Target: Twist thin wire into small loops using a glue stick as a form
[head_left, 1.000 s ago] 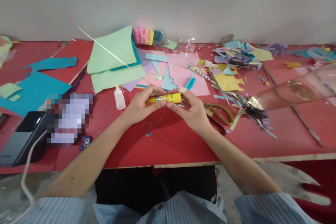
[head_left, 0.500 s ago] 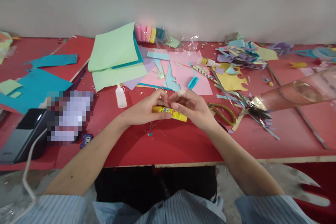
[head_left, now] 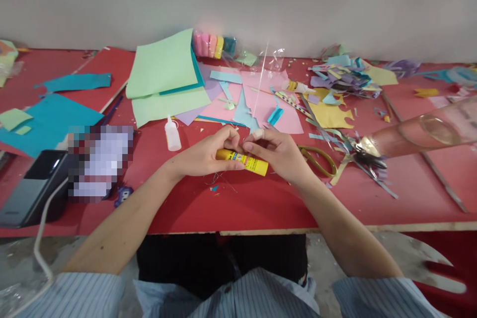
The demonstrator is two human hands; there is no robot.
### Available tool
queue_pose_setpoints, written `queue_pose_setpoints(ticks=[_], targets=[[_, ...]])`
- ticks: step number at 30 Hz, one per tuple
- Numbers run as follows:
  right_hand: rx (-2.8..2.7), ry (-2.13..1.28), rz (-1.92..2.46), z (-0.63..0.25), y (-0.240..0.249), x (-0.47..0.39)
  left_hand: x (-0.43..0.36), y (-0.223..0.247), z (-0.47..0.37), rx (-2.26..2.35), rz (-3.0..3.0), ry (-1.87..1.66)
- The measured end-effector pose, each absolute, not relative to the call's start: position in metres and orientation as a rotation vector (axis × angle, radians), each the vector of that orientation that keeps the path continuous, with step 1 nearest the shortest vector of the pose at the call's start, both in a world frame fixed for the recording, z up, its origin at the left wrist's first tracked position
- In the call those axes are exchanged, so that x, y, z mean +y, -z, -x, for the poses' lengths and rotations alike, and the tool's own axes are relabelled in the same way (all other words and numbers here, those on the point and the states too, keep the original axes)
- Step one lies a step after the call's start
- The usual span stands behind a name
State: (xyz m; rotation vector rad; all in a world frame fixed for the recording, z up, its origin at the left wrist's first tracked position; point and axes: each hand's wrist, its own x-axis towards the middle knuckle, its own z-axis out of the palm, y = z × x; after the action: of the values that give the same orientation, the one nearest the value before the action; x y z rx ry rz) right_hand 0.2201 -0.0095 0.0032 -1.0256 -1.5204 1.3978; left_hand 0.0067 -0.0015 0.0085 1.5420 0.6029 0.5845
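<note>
My left hand point(head_left: 203, 153) is closed round a yellow glue stick point(head_left: 256, 164), which lies sideways with its printed end showing toward the right. Close beside it, the fingers of my right hand point(head_left: 276, 151) are pinched together, with a pale wrap on one finger. A thin pale strand point(head_left: 261, 77) rises from about those fingertips; its lower end is hidden. Behind my left hand stands a small white squeeze bottle point(head_left: 172, 135). Scissors with olive handles point(head_left: 323, 161) lie partly behind my right hand.
Coloured paper sheets point(head_left: 164, 67) lie at the back, with wrapped clay blocks point(head_left: 208, 44) behind. Shredded paper strips point(head_left: 343, 77) are heaped right of them. A clear cylinder point(head_left: 428, 129) juts in from the right. A phone point(head_left: 100, 164) and grey device point(head_left: 33, 189) stand left.
The thin pale strand now shows above my right fingertips. The glue stick has shifted slightly right, and my right fingers have drawn closer together.
</note>
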Motion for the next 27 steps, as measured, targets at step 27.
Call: queue_pose_setpoints(ticks=[27], targets=[[-1.357,-1.593,0.828,-0.222,0.008,-0.007,0.008,-0.003,-0.01,0.638,-1.103,-0.788]])
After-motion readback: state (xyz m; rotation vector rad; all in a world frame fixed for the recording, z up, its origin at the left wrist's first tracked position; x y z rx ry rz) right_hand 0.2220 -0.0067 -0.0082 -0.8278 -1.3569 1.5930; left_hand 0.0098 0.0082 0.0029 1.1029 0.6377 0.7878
